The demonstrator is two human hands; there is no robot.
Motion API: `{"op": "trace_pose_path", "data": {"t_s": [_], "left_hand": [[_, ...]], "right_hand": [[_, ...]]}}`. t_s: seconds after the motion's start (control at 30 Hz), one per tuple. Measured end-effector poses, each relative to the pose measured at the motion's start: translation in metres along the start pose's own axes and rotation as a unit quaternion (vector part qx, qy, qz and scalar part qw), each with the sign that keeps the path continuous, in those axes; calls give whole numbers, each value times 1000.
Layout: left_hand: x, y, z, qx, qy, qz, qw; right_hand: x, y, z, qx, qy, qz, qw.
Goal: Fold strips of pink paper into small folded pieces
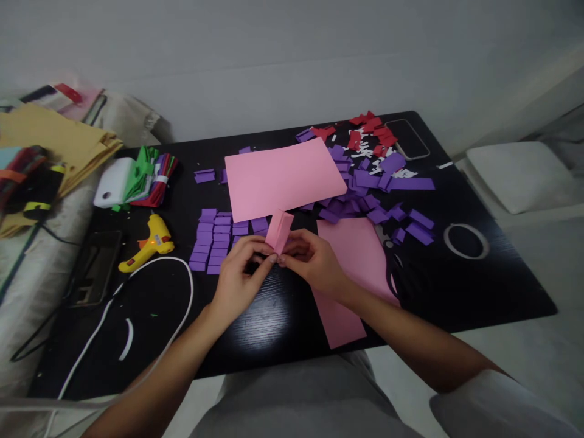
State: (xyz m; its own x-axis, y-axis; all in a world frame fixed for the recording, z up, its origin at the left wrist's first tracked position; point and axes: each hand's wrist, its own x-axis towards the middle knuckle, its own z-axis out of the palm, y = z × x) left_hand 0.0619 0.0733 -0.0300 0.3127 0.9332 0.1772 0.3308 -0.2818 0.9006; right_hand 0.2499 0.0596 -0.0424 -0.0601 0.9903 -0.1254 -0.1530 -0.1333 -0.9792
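Note:
A small folded piece of pink paper is held up between my two hands over the near middle of the table. My left hand pinches its lower left edge with thumb and fingers. From the other side, my right hand pinches its lower end, the thumb tips almost meeting. Just behind lies a large pink sheet. Another pink sheet lies under my right wrist, with black-handled scissors on its right edge. Rows of folded purple paper pieces sit left of my left hand.
Loose purple pieces and red scraps cover the table's right side, near a tape roll. On the left are a yellow glue gun, a white cable, a dark phone and bundled coloured strips.

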Motion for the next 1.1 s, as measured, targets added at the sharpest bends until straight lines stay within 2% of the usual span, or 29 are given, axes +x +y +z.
{"op": "trace_pose_path", "data": {"t_s": [0.2, 0.3, 0.47, 0.73, 0.97, 1.1], "left_hand": [[0, 2, 0, 70, 14, 75, 995], [-1, 1, 1, 65, 14, 85, 994], [-2, 0, 3, 31, 15, 67, 997], [-2, 5, 3, 71, 32, 112, 991], [1, 6, 0, 96, 25, 132, 986], [1, 4, -2, 103, 27, 138, 985]], "right_hand": [[0, -4, -1, 37, -14, 31, 999], [0, -6, -1, 45, -14, 31, 998], [1, -6, 0, 59, -3, 39, 997], [2, -12, -2, 133, -18, 113, 984], [3, -16, -5, 126, -29, 110, 985], [2, -16, -4, 99, -33, 67, 992]]}}
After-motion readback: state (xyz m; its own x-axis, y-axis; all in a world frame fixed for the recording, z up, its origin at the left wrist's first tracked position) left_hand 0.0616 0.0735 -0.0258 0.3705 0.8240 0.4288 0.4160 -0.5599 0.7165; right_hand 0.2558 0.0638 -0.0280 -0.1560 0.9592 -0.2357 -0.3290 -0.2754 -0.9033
